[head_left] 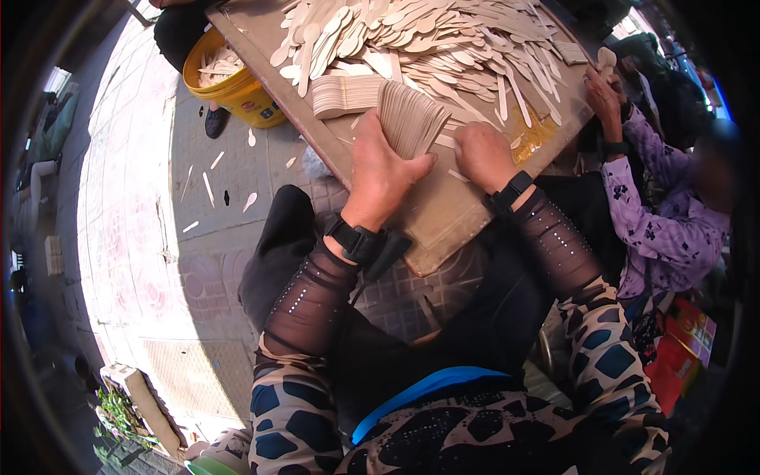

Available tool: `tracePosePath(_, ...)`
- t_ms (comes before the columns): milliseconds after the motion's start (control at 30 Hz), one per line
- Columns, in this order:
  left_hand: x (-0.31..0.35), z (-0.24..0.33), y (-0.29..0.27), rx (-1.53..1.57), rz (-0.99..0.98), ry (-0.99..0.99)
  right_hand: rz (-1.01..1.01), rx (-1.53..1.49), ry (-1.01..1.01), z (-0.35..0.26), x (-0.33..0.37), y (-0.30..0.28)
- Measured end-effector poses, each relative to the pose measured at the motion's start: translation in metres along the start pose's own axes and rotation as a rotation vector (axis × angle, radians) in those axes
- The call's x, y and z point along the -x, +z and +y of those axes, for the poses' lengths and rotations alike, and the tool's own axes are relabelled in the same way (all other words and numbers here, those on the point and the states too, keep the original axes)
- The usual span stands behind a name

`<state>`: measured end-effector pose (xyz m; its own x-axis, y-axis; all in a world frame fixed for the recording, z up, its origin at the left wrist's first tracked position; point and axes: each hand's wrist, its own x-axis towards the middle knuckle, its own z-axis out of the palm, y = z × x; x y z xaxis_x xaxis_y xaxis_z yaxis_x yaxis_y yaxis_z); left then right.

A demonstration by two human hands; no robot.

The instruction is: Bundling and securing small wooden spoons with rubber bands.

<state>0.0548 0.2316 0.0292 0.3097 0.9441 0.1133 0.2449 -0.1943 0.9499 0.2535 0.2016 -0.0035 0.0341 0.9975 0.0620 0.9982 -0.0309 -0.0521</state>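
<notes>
My left hand (381, 170) is wrapped round a thick, even stack of flat wooden spoons (410, 119), held tilted above the table's near corner. Just to its right, my right hand (484, 156) is closed, knuckles up; whatever its fingers hold, if anything, is hidden. Beyond the left hand a second neat stack of wooden spoons (339, 95) lies on its side on the table. A large loose heap of wooden spoons (427, 43) spreads over the far part, some lying singly near my right hand.
The brown table (443, 218) points one corner toward my lap. On the left a yellow bucket (257, 109) holds wooden pieces, and stray spoons litter the pavement (214, 218). At the right, a person's hand (606, 99) holds up wooden spoons. Yellow tape (532, 133) marks the table's right edge.
</notes>
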Motion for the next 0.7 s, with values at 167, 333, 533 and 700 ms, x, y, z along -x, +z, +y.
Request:
tracePosePath(167, 0.013, -0.003, 0.011, 0.08, -0.079, 0.09, -0.031, -0.92, 0.049, -0.002, 0.003, -0.053)
tracePosePath(333, 0.019, -0.012, 0.015, 0.148, -0.316, 0.176, -0.295, -1.574, -0.178, -0.036, 0.021, -0.082)
tracePosePath(533, 0.023, -0.014, 0.02, 0.232, -0.386, 0.167, -0.178, -1.246, -0.213, -0.034, 0.028, -0.087)
tracePosePath(700, 0.026, -0.016, 0.024, 0.246, -0.368, 0.158, -0.122, -1.169, -0.209, -0.036, 0.03, -0.083)
